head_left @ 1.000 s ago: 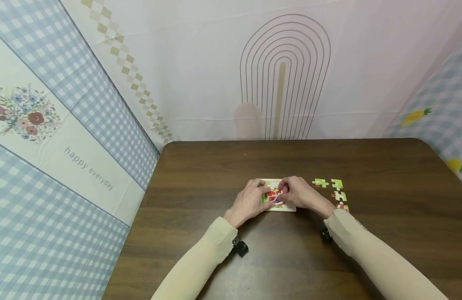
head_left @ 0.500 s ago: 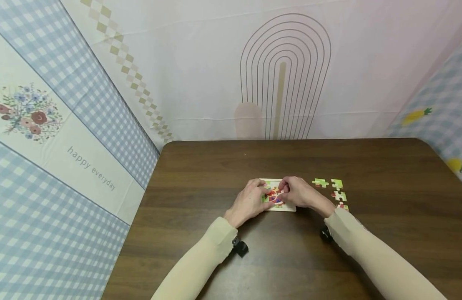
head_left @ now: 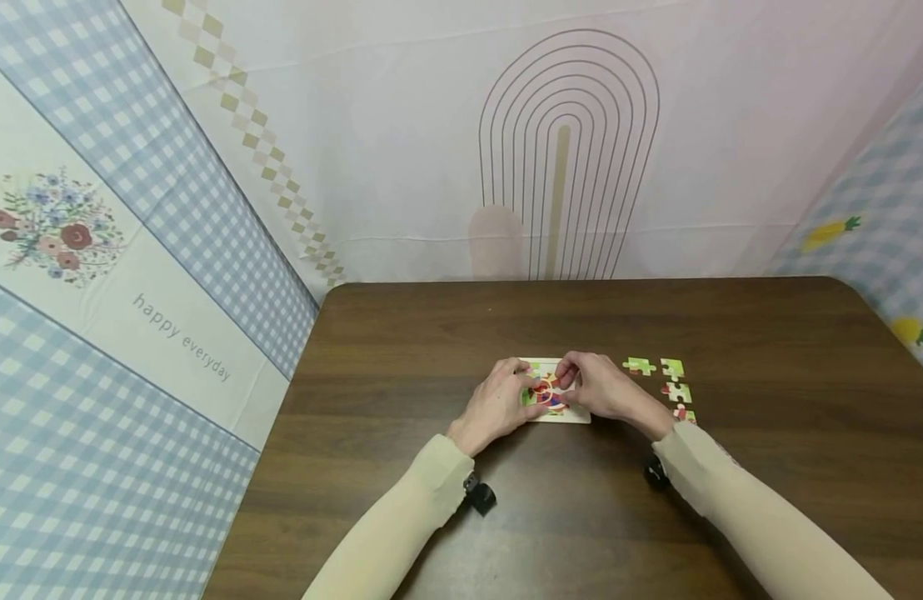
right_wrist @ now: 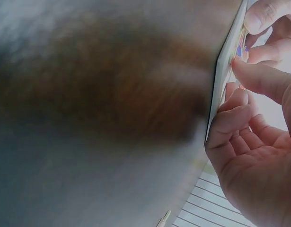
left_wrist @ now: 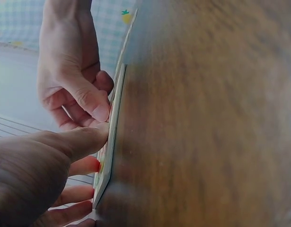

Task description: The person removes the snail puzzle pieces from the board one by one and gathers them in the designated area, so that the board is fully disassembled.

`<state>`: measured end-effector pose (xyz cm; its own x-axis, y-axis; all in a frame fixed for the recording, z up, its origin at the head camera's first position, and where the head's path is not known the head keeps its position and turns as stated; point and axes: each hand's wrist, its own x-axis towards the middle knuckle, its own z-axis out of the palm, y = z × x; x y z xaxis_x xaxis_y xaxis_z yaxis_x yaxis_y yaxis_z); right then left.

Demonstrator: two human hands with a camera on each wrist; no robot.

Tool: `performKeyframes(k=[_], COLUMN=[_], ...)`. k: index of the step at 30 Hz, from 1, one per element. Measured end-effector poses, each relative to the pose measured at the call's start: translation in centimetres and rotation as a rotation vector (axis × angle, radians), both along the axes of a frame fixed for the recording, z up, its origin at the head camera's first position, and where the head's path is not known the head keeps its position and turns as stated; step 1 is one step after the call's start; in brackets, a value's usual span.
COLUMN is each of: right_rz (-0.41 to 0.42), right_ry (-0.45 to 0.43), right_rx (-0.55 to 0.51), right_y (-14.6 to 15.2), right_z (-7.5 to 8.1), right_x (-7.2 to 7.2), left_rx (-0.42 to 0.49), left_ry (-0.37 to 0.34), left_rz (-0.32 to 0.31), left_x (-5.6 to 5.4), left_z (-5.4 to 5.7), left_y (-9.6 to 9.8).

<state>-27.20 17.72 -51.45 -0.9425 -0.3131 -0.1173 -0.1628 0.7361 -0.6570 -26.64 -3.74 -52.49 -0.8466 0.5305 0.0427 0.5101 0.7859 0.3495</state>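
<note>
A small jigsaw board [head_left: 581, 414] with a pale border and a red, blue and green picture lies flat on the table. My left hand [head_left: 494, 398] rests on its left side, fingertips and thumb pressing on the board. Over the right half, my right hand [head_left: 598, 385] has its thumb and forefinger set around a puzzle piece that the fingers mostly hide. In the left wrist view, the board [left_wrist: 112, 127] is seen edge-on, with both thumbs touching it. The right wrist view shows the right thumb [right_wrist: 251, 73] on the board's face, with other fingers curled beside it.
Several loose pieces lie right of the board: a green piece [head_left: 641, 366], a corner piece [head_left: 672, 368], a white-and-green piece [head_left: 679, 392] and a red one [head_left: 685, 414] near the right sleeve. The brown table [head_left: 409, 333] ends at a cloth-covered wall.
Both hands stay at the board. The right thumb and forefinger have shifted slightly, with a little more gap between them. The loose pieces have not moved.
</note>
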Motion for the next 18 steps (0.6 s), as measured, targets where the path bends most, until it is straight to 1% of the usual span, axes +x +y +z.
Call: performKeyframes(k=[6, 10, 15, 16, 18], right_rz=[0.000, 0.003, -0.004, -0.006, -0.008], right_ry=[0.029, 0.067, 0.079, 0.079, 0.086], right_rx=[-0.007, -0.015, -0.016, -0.016, -0.015], right_y=[0.0, -0.1, -0.2, -0.3, -0.3], right_z=[-0.3, -0.4, -0.4, -0.4, -0.4], right_x=[-0.1, 0.1, 0.4, 0.4, 0.4], left_rx=[0.008, -0.001, 0.014, 0.021, 0.024], left_ry=[-0.008, 0.000, 0.009, 0.029, 0.044], left_rz=[0.002, 0.006, -0.002, -0.009, -0.011], left_x=[0.0, -0.1, -0.3, -0.6, -0.7], left_z=[0.0, -0.1, -0.3, -1.1, -1.2], left_y=[0.0, 0.1, 0.1, 0.0, 0.1])
